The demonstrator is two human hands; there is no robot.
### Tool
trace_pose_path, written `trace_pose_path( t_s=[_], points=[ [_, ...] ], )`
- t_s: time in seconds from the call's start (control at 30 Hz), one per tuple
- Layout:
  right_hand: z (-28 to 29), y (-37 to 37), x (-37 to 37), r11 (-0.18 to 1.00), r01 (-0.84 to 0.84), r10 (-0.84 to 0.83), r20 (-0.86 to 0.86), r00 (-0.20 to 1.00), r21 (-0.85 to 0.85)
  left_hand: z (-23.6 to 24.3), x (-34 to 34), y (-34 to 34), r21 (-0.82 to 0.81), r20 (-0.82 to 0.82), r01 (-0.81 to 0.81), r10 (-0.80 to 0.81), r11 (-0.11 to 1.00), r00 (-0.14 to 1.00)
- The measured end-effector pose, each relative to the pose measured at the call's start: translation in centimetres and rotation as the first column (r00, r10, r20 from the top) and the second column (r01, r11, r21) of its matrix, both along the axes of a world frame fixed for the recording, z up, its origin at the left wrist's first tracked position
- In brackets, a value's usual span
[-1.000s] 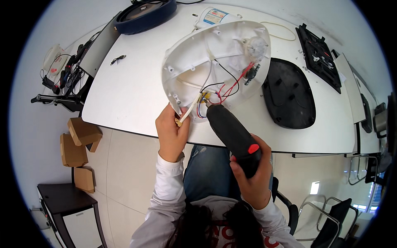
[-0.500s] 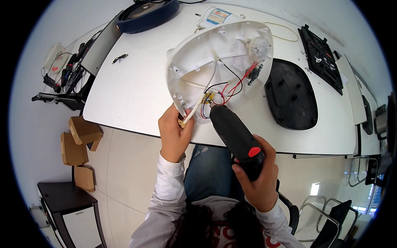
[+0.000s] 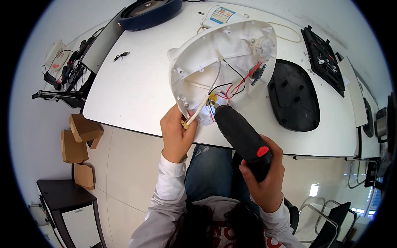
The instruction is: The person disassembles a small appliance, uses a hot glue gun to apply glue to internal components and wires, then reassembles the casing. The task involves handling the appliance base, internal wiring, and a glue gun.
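Observation:
My left hand (image 3: 177,138) grips the lower-left rim of an open white plastic housing (image 3: 198,53), beside a white cable (image 3: 199,109) with a small beige connector at its end. My right hand (image 3: 266,184) is wrapped round a black electric screwdriver (image 3: 237,132) with a red patch. The screwdriver's bit points into the housing at a small yellow part (image 3: 213,97), lit bluish-white, among red, black and blue wires. Whether the bit touches it I cannot tell. A translucent round part (image 3: 262,50) sits in the housing's upper right.
White table (image 3: 120,99); black oval cover (image 3: 293,103) at right; open black tool case (image 3: 322,62) behind it; white cylinder (image 3: 225,16) and round dark-blue object (image 3: 149,12) at back; short cable (image 3: 121,56); cardboard boxes (image 3: 74,146) on the floor at left; chair (image 3: 331,223) at lower right.
Both hands, the housing and the screwdriver have shifted slightly right. A bluish-white glow now shows around the screwdriver's tip.

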State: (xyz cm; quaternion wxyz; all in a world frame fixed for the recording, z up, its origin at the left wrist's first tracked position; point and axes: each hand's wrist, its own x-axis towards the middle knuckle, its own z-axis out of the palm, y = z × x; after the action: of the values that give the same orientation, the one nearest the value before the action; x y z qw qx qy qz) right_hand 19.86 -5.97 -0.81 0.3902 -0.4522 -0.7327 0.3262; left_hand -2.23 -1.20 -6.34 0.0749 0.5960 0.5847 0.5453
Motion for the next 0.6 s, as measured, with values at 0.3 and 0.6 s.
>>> trace_pose_path(
  t_s=[0.3, 0.6],
  points=[
    [-0.28, -0.03, -0.28, 1.000, 0.016, -0.015, -0.022, 1.000, 0.016, -0.03, 0.02, 0.02, -0.002, 0.002, 0.002, -0.002, 1.000, 1.000],
    [0.08, -0.10, -0.26, 0.999, 0.018, -0.019, 0.029, 0.999, 0.045, -0.04, 0.01, -0.03, -0.018, 0.014, 0.012, -0.012, 1.000, 1.000]
  ],
)
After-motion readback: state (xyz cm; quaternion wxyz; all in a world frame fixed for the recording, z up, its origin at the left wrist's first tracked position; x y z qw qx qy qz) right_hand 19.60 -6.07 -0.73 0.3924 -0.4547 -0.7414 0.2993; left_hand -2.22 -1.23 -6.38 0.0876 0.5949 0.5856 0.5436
